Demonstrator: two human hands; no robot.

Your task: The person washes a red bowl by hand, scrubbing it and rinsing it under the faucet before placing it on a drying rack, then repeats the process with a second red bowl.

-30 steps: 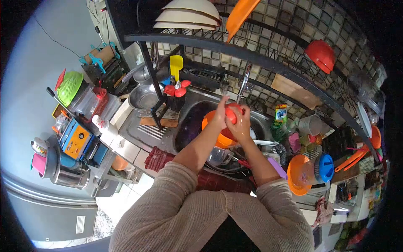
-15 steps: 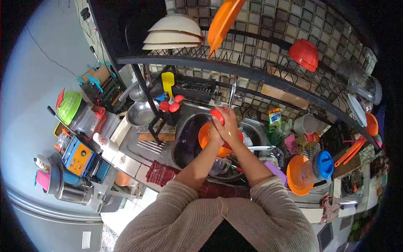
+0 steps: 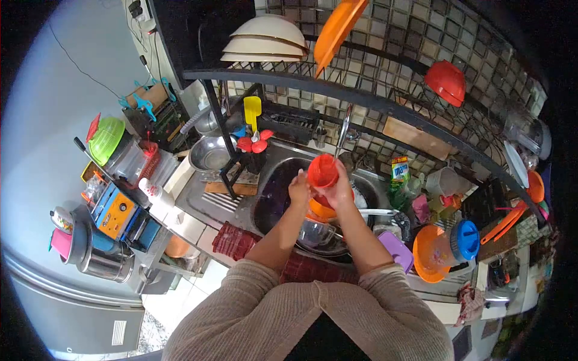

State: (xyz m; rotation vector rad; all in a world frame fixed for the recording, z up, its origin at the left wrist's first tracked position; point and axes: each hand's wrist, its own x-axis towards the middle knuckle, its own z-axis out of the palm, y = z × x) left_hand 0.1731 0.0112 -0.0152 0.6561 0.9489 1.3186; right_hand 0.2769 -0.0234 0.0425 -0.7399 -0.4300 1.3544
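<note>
A small red cup point(image 3: 323, 170) is held over the sink point(image 3: 271, 198), its open mouth facing up toward me, just below the faucet point(image 3: 345, 129). My right hand point(image 3: 337, 189) is wrapped round its right side and underside. At the cup's left stands my left hand point(image 3: 300, 189), its fingers partly curled; whether it touches the cup is hard to tell. Beneath the hands an orange bowl point(image 3: 321, 209) sits in the sink, with a clear container point(image 3: 314, 233) nearer to me.
A black dish rack point(image 3: 277, 80) with cream bowls point(image 3: 265, 43) spans above the sink. On the right are a purple lid point(image 3: 397, 251), an orange plate point(image 3: 426, 271) and a blue-lidded jug point(image 3: 465, 240). Red cloth point(image 3: 235, 242) lies along the front edge.
The red cup has turned so its inside shows. My left hand has moved off my right hand to the cup's left. The whole view has shifted slightly.
</note>
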